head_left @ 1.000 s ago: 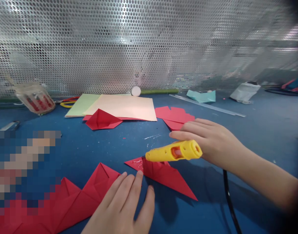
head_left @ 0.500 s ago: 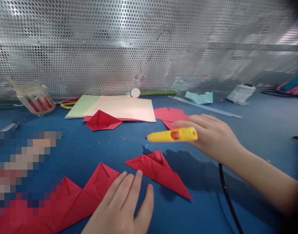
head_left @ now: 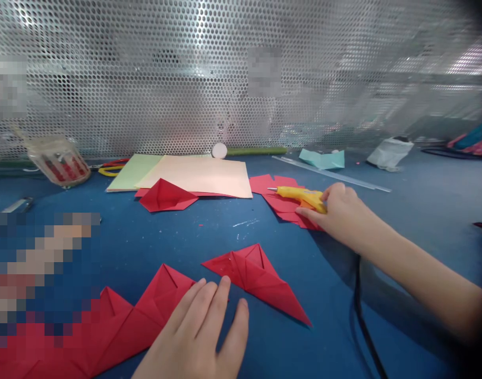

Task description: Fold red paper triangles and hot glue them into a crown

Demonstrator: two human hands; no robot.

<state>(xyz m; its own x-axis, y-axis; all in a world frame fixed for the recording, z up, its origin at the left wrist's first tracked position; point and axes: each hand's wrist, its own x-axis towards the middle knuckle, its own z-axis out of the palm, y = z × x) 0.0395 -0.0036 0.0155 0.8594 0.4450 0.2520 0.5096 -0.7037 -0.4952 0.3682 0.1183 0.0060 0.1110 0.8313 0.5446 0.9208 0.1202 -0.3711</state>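
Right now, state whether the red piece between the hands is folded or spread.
Folded: the red piece shows creases and layered flaps.

One head-worn camera looks forward and down at both hands (head_left: 197, 331) (head_left: 345, 216), close up.

Blue tabletop (head_left: 146, 245), pale streaks (head_left: 244, 223) near frame centre. Directly on it: row of red folded-paper units (head_left: 118, 329), lower left; single red folded-paper piece (head_left: 260, 279), lower centre; coloured paper sheets (head_left: 213, 176), stacked, mid-frame; red cut paper (head_left: 264, 184), clear sticks (head_left: 331, 172), teal folded paper (head_left: 323, 159), right of centre; clear jar (head_left: 59, 162), left.
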